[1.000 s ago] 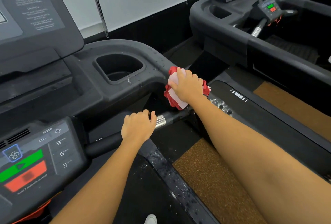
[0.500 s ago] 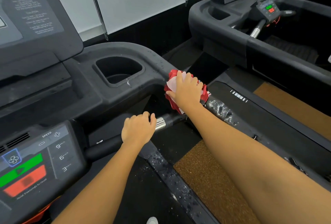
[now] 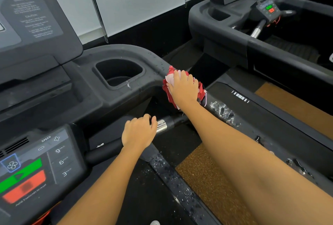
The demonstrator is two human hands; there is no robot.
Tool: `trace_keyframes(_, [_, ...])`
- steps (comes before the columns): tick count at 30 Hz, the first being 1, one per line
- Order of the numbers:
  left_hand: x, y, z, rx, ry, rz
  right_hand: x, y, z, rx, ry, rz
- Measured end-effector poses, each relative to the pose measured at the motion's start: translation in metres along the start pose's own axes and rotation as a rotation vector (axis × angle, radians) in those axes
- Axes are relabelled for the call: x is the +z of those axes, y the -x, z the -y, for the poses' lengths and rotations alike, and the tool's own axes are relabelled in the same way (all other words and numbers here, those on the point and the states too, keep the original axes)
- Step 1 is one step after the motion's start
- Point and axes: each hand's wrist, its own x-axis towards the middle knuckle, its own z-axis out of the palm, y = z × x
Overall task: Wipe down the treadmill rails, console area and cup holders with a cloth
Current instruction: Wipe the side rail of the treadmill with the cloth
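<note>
We see the right hand (image 3: 183,89) and cloth (image 3: 168,82) slid slightly down the rail (image 3: 252,116) from the corner. More wet smear (image 3: 223,111) now shows behind them.

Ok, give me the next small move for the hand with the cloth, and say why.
Probably slide the right hand and the red cloth back along the right rail toward the body. The cloth sits at the rail's front bend beside the cup holder, and white wet residue lies just behind it, unwiped. The left hand steadies on the handlebar.
</note>
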Motion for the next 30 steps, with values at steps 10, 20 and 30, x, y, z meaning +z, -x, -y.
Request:
trace_keyframes(10, [-0.004, -0.001, 0.001, -0.008, 0.059, 0.039, -0.010, 0.013, -0.015, 0.015, -0.008, 0.028])
trace_keyframes(20, [-0.013, -0.013, -0.002, -0.188, 0.701, 0.008, -0.039, 0.034, -0.021, 0.130, -0.653, -0.129])
trace_keyframes(30, [-0.059, -0.024, -0.080, -0.069, 1.295, -0.018, -0.093, 0.064, -0.001, 0.415, -1.708, 0.354])
